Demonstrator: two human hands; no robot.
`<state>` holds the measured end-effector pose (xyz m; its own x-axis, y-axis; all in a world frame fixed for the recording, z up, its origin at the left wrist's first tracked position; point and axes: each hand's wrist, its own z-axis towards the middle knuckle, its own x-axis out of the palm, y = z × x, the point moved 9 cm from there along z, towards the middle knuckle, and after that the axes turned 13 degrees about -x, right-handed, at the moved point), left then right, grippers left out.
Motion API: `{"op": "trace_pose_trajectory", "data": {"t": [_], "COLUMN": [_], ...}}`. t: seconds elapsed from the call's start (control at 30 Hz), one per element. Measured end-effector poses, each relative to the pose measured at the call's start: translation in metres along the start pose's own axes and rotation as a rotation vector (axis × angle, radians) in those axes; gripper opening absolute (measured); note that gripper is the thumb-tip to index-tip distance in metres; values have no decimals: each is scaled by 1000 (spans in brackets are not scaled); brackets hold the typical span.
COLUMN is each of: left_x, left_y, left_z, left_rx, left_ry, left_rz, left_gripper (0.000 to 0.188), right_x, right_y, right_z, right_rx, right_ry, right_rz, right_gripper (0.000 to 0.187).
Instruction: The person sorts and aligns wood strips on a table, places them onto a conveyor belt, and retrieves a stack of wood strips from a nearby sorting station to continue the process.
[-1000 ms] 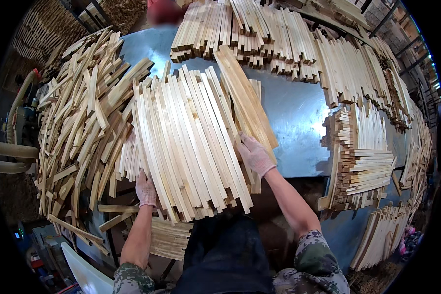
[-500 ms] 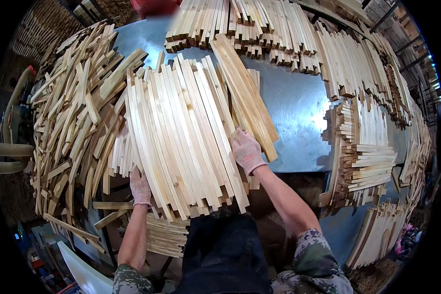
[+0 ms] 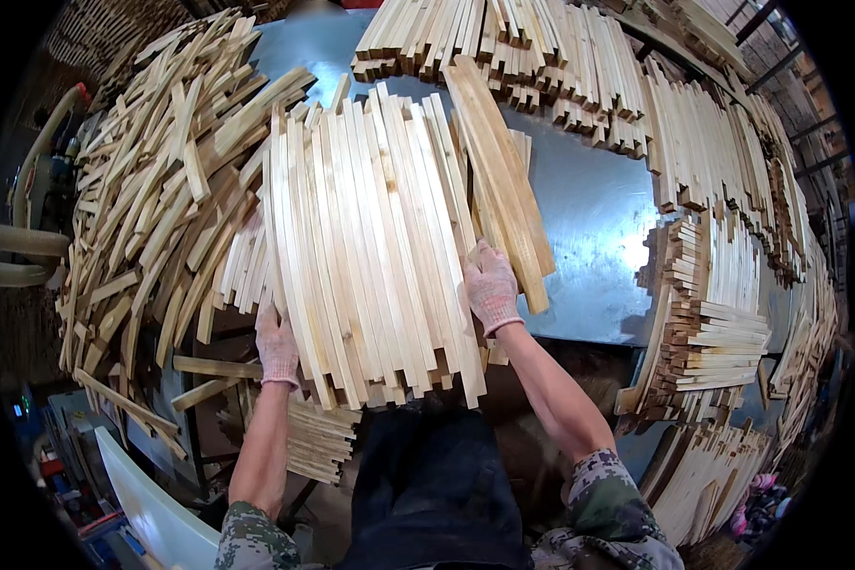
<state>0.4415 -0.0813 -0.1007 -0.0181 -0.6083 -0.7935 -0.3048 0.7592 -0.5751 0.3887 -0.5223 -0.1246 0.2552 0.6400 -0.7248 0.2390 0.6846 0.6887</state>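
A wide layer of pale wooden strips (image 3: 370, 247) lies side by side in front of me, its near ends jutting past the table edge. My left hand (image 3: 277, 350), in a pinkish-white knit glove, holds its left side near the front, the fingertips partly hidden by the wood. On the opposite side my right hand (image 3: 492, 287), gloved alike, is closed against the outer strips. Just beyond that hand, darker brown boards (image 3: 503, 190) lie at a slant. More short pale strips (image 3: 242, 271) show under the layer's left edge.
Loose wood offcuts (image 3: 152, 209) heap up on the left. Stacked strips (image 3: 513, 57) stand along the far side of the metal table (image 3: 589, 237), with more stacks (image 3: 722, 342) on the right. A bundle of strips (image 3: 318, 442) sits low beside my legs.
My view has turned slightly, so the surroundings appear shifted. Both hands keep their places on the two sides of the strip layer, which looks a little straighter in view.
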Motion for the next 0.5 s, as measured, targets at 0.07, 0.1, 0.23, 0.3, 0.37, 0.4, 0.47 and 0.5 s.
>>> {"op": "trace_pose_trajectory", "data": {"t": [0.07,0.1,0.23,0.3,0.37,0.4,0.47,0.5], "left_x": [4,3,-7,-12,-16,-18,-14,-15], "left_y": [-3,4,14,33,47,54,83,86], "left_z": [-2,-9,-64,-97,-126,-139,-158,-162], "left_rx": [-97,-94,-190,-154,-185,-201,-323,-383], "left_ry": [97,67,40,23,46,56,113,143], "left_rz": [-38,-4,100,75,-2,-42,-236,-332], "left_gripper": [38,38,41,44,44,44,40,39], "right_x": [2,1,-12,-24,-30,-32,-39,-39], "right_y": [-5,-4,-5,-2,-8,-11,-13,-22], "right_z": [-6,-9,-64,-103,-138,-154,-175,-184], "right_rx": [-35,-54,-117,-238,-32,-25,58,63], "right_ry": [-26,-38,1,-98,33,47,70,28], "right_rz": [-22,-32,29,34,125,149,163,175], "right_gripper": [59,59,55,53,50,48,44,42]}}
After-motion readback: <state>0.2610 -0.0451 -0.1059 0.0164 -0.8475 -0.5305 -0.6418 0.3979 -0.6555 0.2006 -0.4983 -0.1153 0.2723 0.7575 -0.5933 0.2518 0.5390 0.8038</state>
